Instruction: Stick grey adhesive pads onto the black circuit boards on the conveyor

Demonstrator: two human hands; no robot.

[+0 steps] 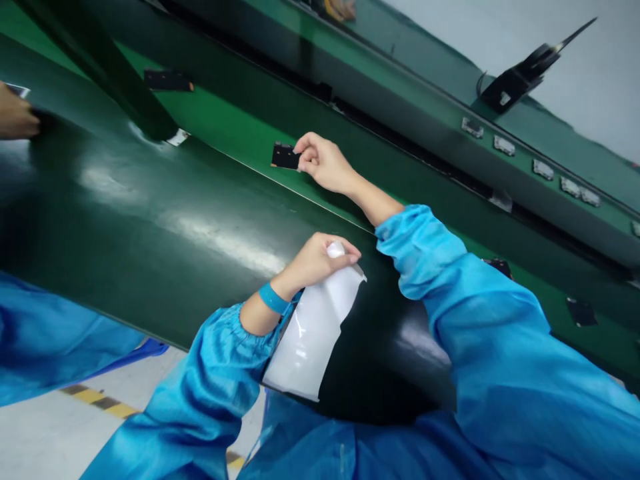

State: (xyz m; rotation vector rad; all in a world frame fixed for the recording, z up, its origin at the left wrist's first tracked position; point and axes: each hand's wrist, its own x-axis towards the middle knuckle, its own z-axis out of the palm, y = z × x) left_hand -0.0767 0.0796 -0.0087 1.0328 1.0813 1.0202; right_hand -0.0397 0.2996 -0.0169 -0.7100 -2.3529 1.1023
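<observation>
black flat part (284, 156): rectangular, orange-tinted lower-left corner, upper centre of frame | white glossy sheet (311, 337): creased, curled at top, slanting down leftward, lower centre of frame

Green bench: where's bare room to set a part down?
Bare: mid-bench, between the left hand and the co-worker's hand; bright green strip, between the far black piece and the black piece at the right hand. Crowded: around the white sheet at the left hand; upper ledge, lined with small parts.

White glare (220, 243) lay on the green table (150, 287) near its far edge; the view was slightly blurred.
</observation>
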